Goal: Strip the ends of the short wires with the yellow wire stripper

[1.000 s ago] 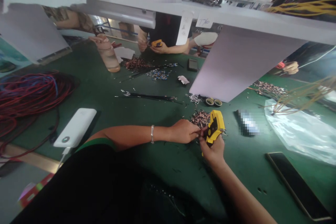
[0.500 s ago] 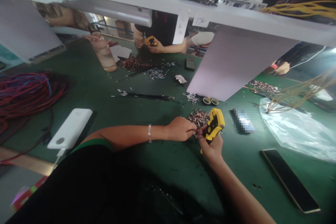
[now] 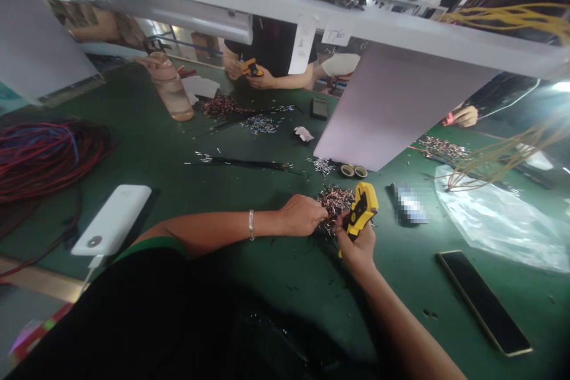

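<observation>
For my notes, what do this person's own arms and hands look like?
The left hand and right hand are bare, without gloves, and the forearms have no sleeves. A thin silver bangle circles the left wrist. A black top with a green band shows near the shoulder.

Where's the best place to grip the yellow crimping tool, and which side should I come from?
Grip the yellow crimping tool low on its handles, where the right hand wraps it, coming from the near side. The handles run down into the palm, while the wider head sits up and away, right beside the pile of copper-coloured terminals, so a low hold likely keeps that end free.
</observation>
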`<state>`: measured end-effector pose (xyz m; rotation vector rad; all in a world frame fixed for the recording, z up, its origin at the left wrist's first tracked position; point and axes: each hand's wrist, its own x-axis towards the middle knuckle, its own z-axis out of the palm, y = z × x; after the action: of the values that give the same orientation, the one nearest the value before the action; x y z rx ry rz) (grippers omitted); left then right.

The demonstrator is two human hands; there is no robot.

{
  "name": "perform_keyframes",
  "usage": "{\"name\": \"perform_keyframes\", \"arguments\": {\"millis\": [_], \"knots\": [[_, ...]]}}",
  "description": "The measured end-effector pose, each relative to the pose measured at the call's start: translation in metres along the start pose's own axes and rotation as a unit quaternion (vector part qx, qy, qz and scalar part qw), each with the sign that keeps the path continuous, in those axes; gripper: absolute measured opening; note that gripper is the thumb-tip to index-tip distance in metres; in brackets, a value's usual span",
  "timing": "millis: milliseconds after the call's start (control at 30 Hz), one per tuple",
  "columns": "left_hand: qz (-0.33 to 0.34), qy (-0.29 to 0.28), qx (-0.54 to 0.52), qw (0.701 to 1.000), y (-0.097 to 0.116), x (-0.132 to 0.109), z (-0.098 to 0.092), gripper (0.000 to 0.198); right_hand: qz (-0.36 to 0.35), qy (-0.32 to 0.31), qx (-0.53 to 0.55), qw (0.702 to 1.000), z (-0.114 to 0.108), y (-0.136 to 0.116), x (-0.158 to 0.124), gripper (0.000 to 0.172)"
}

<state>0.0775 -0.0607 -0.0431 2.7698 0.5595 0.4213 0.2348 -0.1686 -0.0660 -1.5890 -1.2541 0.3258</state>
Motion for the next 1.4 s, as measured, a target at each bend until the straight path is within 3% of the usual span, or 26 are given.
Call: {"name": "perform_keyframes", "arguments": {"millis": [267, 467, 667, 867, 1100, 1400], "knots": [[-0.064, 0.013, -0.008, 0.998, -0.005, 0.005, -0.003, 0.019, -0.036, 0.011, -0.077, 0.996, 0.001, -0.001, 0.002, 0.013], [-0.132, 0.057, -0.022, 0.989, -0.018, 0.009, -0.001, 0.023, -0.088, -0.024, -0.125, 0.988, 0.004, 0.009, -0.001, 0.026], [-0.206, 0.084, -0.004, 0.975, -0.040, 0.016, -0.008, 0.027, -0.203, -0.061, -0.166, 0.963, 0.007, 0.007, -0.002, 0.036], [-0.269, 0.113, 0.012, 0.956, -0.069, 0.021, -0.016, 0.026, -0.236, -0.072, -0.215, 0.945, 0.010, 0.001, -0.003, 0.037], [-0.289, 0.107, 0.012, 0.951, -0.077, 0.021, -0.012, 0.025, -0.259, -0.085, -0.271, 0.923, 0.013, -0.008, -0.009, 0.034], [-0.286, 0.092, 0.008, 0.954, -0.082, 0.023, -0.004, 0.025, -0.253, -0.110, -0.277, 0.920, 0.014, -0.011, -0.010, 0.033]]}}
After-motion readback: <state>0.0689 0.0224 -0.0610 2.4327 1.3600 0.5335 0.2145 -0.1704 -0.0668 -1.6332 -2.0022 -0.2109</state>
